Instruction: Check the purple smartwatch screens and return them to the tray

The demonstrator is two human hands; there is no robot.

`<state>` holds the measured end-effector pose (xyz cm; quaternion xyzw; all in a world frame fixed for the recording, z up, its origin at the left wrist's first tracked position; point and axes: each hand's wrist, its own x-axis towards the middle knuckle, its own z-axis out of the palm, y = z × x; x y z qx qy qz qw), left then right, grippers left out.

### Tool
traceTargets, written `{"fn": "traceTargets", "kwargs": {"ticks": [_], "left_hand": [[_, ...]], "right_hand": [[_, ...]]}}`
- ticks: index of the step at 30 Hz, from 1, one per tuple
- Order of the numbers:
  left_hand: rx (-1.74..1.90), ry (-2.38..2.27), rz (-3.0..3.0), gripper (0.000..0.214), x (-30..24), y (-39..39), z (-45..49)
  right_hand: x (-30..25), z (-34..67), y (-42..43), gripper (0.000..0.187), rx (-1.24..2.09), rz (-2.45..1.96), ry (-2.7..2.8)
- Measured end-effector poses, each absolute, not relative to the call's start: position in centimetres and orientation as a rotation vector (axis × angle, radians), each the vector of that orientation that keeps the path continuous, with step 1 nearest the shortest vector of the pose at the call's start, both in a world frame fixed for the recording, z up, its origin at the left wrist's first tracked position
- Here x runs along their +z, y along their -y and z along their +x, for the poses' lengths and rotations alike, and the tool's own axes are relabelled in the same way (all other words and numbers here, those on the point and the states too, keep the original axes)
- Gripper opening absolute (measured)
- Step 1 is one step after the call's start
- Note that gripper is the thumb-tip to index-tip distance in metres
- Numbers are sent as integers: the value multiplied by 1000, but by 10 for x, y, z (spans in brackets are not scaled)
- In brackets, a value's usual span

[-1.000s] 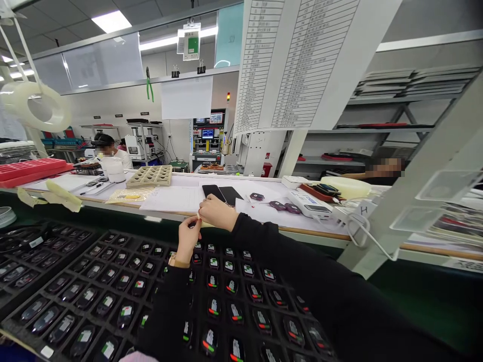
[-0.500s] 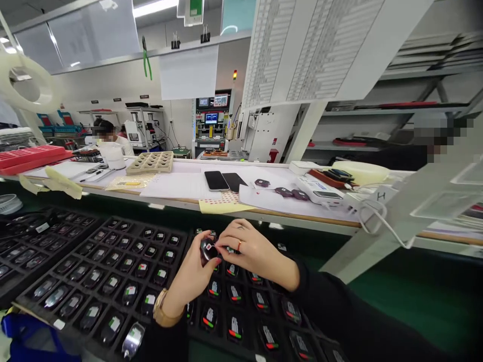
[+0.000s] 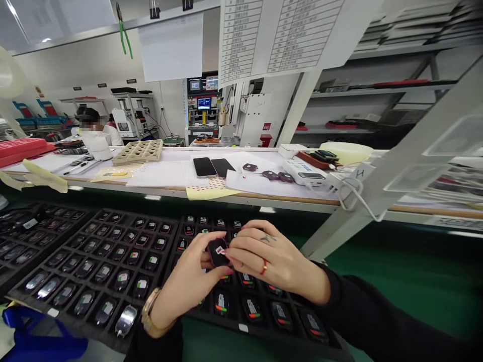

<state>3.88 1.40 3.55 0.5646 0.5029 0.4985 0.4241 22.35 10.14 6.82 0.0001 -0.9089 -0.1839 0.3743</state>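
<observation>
My left hand (image 3: 188,281) holds a small black device (image 3: 218,251) up over a black compartment tray (image 3: 158,271), fingers curled round it. My right hand (image 3: 271,259), with a red ring, pinches at the device's top face, where a small white and red sticker shows. Both hands hover above the tray's middle rows. Many matching devices with green, white and red labels fill the tray's pockets. A yellowish sticker sheet (image 3: 209,189) lies on the bench edge just beyond the hands.
A second black tray (image 3: 33,236) of devices lies at the left. On the white bench (image 3: 169,176) are two phones (image 3: 212,167), a beige pocketed tray (image 3: 138,151), purple parts and a white meter (image 3: 304,172). A slanted frame post (image 3: 377,186) stands right. A co-worker sits far left.
Both hands came back from the sticker sheet on the bench to over the tray. The left hand took up a device and the right hand now presses a sticker onto it.
</observation>
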Motion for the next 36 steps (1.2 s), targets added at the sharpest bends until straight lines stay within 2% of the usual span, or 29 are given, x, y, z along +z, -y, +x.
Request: {"fn": "traceTargets", "kwargs": {"ticks": [7, 11, 18, 31, 36], "left_hand": [[1219, -1185, 1362, 57, 37, -10, 51], [1230, -1147, 1302, 53, 33, -14, 64], [1183, -1111, 1307, 56, 29, -27, 82], [1316, -1397, 1439, 34, 28, -40, 112], [1260, -1402, 1436, 49, 25, -43, 117]], "right_hand": [[73, 246, -77, 8, -374, -111, 2187], [67, 257, -58, 20, -157, -273, 1990], [42, 274, -48, 29, 161, -375, 1689], [45, 302, -58, 29, 333, -344, 1714], [46, 309, -60, 28, 328, -375, 1677]]}}
